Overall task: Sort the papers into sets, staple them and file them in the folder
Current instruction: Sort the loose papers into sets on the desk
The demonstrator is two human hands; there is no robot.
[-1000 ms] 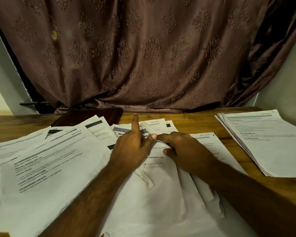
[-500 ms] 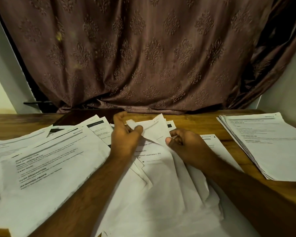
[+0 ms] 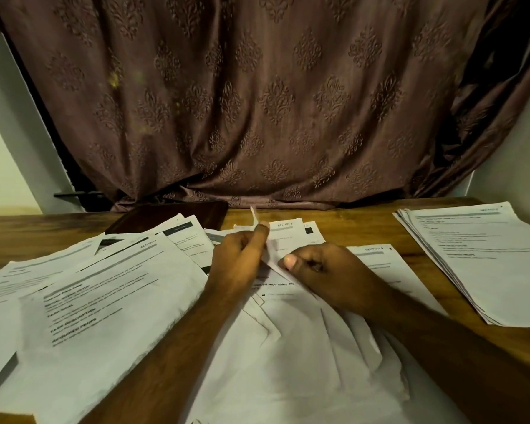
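Note:
Loose printed sheets [image 3: 110, 301] lie fanned over the left and middle of the wooden table [image 3: 343, 228]. In the middle sits a bunch of overlapping sheets [image 3: 288, 347]. My left hand [image 3: 239, 261] pinches the raised top corner of one sheet [image 3: 254, 217] from this bunch between thumb and fingers. My right hand [image 3: 322, 270] rests on the same bunch, fingers curled, thumb pressing the sheet's edge. A squared-up pile of papers [image 3: 484, 258] lies at the right. A dark folder [image 3: 172, 217] is partly hidden under sheets at the back.
A brown patterned curtain [image 3: 257, 102] hangs right behind the table's far edge. White walls show at both sides. Bare wood shows between the middle sheets and the right pile and along the back edge.
One second ago my left hand lay on the sheets with its forefinger straight. It then took hold of a sheet's top corner and lifted it; the corner now stands folded up, narrower than before.

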